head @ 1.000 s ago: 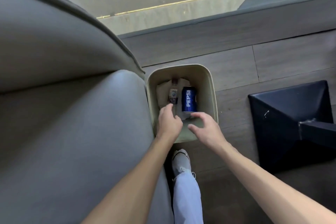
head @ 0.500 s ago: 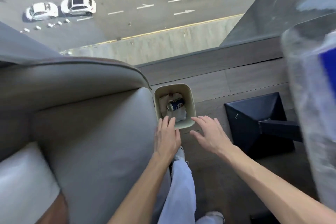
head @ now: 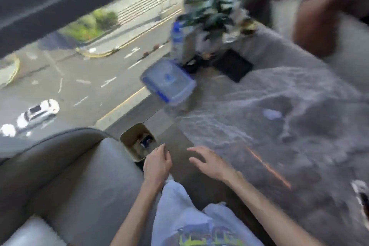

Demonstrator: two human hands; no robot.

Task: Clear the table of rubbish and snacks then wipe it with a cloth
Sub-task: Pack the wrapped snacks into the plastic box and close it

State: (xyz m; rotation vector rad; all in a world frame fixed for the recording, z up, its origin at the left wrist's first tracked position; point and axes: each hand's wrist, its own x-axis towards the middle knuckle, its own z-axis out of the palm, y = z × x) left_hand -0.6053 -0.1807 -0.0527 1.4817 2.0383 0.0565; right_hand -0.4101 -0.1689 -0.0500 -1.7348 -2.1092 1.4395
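Observation:
The view is blurred by motion. A beige bin [head: 127, 142] stands on the floor beside the grey sofa, with a blue can [head: 147, 141] and other rubbish inside. My left hand [head: 157, 164] hovers just right of the bin's near rim, fingers loosely curled and holding nothing. My right hand [head: 209, 163] is further right with fingers spread and empty, near the edge of the grey marble table [head: 279, 146]. On the table stand a clear plastic box with a blue-trimmed lid [head: 168, 82], a water bottle with a blue cap [head: 176, 42] and a small pale scrap [head: 272, 114].
A grey sofa [head: 65, 175] fills the lower left. A potted plant [head: 211, 16] and a black square mat [head: 233, 65] sit at the table's far end. A large window [head: 79, 66] looks down on a street. A brown cushion [head: 317, 20] lies upper right.
The view has swung up and to the right, from the bin to the table. Both hands have drawn back from over the bin, empty.

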